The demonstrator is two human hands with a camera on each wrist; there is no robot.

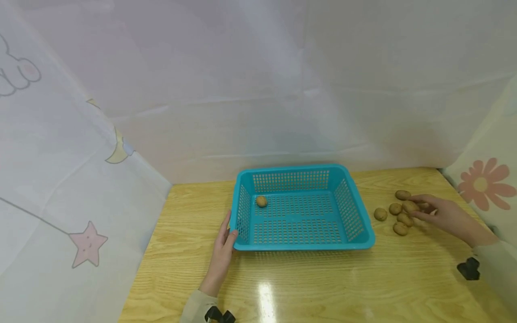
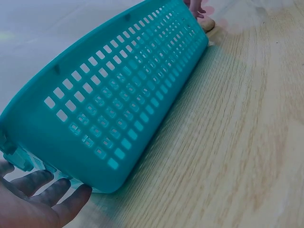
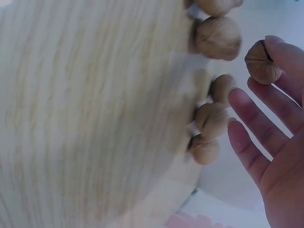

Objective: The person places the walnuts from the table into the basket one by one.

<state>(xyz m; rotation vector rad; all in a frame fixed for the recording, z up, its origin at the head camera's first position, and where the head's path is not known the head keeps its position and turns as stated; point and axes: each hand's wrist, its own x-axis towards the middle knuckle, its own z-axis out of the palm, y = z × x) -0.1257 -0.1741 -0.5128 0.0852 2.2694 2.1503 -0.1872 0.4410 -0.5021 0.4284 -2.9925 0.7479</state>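
While the blue basket [image 1: 304, 246] is gripped at eight o'clock by the left hand [image 1: 222, 251], the right hand [image 1: 448, 217] at three o'clock pinches one walnut [image 1: 409, 206] beside loose walnuts [image 1: 400, 229]. A single walnut [image 1: 261, 201] sits inside at nine.

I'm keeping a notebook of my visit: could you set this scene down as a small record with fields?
Left grip: touching the basket at its left rim, near the front corner
Right grip: pinching one walnut
Basket: blue, perforated
In basket: a single walnut, toward the left
On table: five more walnuts, right of the basket
Backdrop: pale, with printed cartoon shapes
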